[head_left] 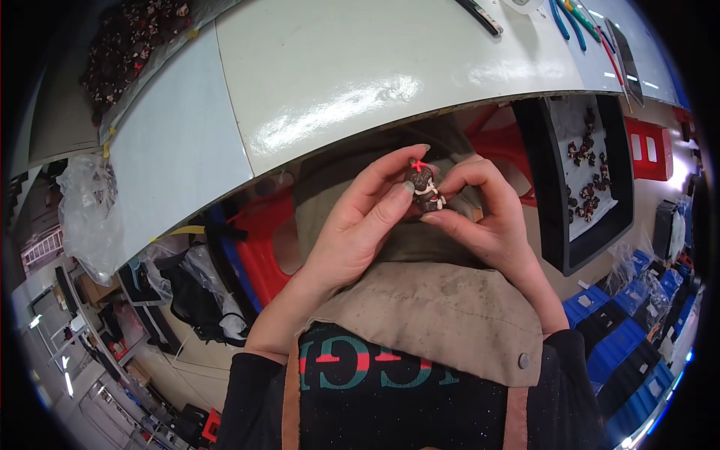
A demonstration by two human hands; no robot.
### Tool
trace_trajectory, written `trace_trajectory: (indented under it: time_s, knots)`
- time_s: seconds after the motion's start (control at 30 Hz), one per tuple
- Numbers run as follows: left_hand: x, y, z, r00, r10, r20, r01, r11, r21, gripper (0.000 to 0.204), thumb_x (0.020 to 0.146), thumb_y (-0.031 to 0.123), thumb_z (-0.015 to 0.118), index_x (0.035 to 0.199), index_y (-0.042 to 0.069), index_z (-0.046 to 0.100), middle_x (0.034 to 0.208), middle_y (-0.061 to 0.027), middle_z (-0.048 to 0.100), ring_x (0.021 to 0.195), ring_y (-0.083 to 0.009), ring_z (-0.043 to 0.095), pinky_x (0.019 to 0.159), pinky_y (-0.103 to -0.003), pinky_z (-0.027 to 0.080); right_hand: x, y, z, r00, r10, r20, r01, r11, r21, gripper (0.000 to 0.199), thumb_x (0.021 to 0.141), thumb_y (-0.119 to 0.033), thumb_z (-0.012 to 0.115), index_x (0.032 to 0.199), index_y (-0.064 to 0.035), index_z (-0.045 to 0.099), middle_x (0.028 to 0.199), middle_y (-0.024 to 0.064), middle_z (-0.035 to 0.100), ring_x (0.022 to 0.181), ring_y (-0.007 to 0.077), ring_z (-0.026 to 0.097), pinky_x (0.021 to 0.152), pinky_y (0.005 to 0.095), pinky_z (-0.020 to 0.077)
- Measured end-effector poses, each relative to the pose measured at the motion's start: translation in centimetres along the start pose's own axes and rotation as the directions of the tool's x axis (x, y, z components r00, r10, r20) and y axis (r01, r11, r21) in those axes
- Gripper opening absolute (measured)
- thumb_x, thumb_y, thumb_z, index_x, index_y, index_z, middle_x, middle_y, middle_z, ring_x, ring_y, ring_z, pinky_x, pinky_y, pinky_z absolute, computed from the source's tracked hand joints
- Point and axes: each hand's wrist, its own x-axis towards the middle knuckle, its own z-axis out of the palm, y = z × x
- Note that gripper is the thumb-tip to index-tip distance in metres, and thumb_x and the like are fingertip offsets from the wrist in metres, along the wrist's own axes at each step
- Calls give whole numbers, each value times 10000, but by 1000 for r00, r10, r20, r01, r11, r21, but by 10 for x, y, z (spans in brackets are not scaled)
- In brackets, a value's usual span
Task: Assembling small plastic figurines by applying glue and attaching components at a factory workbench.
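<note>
Over my lap, just below the table's front edge, a small figurine [424, 185] is held between both hands. It has dark brown hair, a red bow on top, a pale face and a brown body with light limbs. My left hand [367, 210] grips it from the left, thumb against the head and fingers behind. From the right, my right hand [484, 206] pinches its lower part, thumb underneath and index finger curled at its side. The backs of the figurine and some fingertips are hidden.
A pale table [322, 67] stretches ahead, with a heap of similar dark figurines [139, 45] at its far left. Pliers [568, 22] and a black-handled tool [480, 16] lie far right. A black tray [555, 225] with several figurines stands at right, beside a red stool [649, 150].
</note>
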Motion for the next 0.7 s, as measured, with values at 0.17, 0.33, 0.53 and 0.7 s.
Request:
trace_trajectory:
  time_s: [0.17, 0.33, 0.53, 0.7]
  knots:
    - [1, 0, -2, 1000, 10, 16, -10, 1000, -18, 412, 965, 152, 453, 1359, 66, 369, 1262, -86, 492, 1118, -155, 506, 950, -315, 410, -1, 4, -1, 998, -23, 57, 23, 1000, -7, 368, 680, -43, 777, 946, -47, 523, 907, 48, 550, 846, 170, 523, 764, 285, 418]
    - [1, -2, -4, 999, 27, 47, -27, 1000, 5, 391, 976, 147, 434, 1353, 67, 374, 1274, -78, 481, 1127, -139, 499, 926, -296, 433, -1, 6, 0, 993, -112, 42, 115, 991, -67, 377, 646, -18, 785, 942, -53, 553, 874, 58, 569, 805, 192, 541, 712, 293, 434]
    - [0, -2, -1, 1000, 21, 2, -21, 1000, 1, 391, 959, 145, 460, 1335, 58, 394, 1266, -110, 496, 1133, -180, 506, 967, -338, 409, -1, 8, 1, 983, -180, 36, 183, 978, -100, 381, 621, -6, 796, 926, -59, 573, 841, 56, 567, 777, 196, 542, 680, 297, 431]
    - [0, -4, -3, 1000, 3, -2, -3, 1000, -11, 393, 961, 161, 456, 1331, 45, 393, 1261, -114, 499, 1132, -186, 507, 962, -345, 411, -2, 9, 3, 985, -169, 38, 172, 980, -100, 375, 626, -7, 790, 924, -56, 568, 843, 57, 568, 782, 197, 544, 687, 293, 432]
